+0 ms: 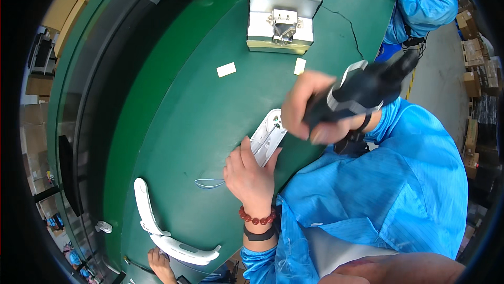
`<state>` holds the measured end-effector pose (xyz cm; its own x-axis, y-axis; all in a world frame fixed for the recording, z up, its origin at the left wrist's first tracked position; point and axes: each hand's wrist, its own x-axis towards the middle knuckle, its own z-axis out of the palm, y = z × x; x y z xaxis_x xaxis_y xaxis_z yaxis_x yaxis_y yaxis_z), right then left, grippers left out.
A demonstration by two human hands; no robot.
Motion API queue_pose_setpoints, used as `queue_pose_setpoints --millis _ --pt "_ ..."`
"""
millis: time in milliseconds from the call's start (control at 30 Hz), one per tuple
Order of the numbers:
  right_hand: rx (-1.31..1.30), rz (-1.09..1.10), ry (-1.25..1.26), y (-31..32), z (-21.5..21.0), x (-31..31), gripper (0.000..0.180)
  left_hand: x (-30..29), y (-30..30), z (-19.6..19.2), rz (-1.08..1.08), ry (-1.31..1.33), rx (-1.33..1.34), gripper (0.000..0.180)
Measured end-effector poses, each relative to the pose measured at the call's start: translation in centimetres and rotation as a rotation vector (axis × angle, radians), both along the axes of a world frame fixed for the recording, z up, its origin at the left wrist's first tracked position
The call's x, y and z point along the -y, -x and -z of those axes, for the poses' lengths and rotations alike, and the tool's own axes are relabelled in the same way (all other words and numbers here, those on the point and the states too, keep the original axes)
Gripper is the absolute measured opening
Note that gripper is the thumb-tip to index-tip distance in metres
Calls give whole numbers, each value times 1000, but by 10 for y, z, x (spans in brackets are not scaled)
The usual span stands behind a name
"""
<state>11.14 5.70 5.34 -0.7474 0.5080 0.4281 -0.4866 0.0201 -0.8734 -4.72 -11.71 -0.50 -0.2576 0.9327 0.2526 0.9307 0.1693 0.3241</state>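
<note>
1. White curved pieces (186, 251), two of them, lie end to end on the green counter (184, 126). Another person's hand (161, 268) is right beside them; I cannot tell if it holds anything.
2. Next comes a thin wire loop (209, 183), lying just beside the left hand (251, 175).
3. That left hand has its fingers bent round the near end of a long white shell (265, 145), thumb on one side, probably so it won't slide. The shell lies slanted on the counter, open side up, so its insides show.
4. Farther up stands a big pale machine (283, 34), maybe put there to leave room for the hands.
5. On the right, the right hand (308, 92) wraps its fingers round a fat black tool (362, 90), near the shell's far end. It looks blurry, so I cannot tell if the tool touches the shell.
</note>
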Motion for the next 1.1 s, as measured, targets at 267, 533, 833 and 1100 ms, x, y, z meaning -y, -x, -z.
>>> queue_pose_setpoints --millis 267,533,833,1100 --pt "-126 506 -30 5 -51 -92 23 3 -1 -2 -3 -11 -10 73" --pt "68 664 -110 15 -39 -111 28 5 -1 -1 -8 -3 -9 73" --pt "110 695 -123 14 -39 -110 31 4 -1 -4 -10 -27 21 73" --pt "197 718 -88 17 -44 -106 33 5 0 -2 -2 -31 1 73"
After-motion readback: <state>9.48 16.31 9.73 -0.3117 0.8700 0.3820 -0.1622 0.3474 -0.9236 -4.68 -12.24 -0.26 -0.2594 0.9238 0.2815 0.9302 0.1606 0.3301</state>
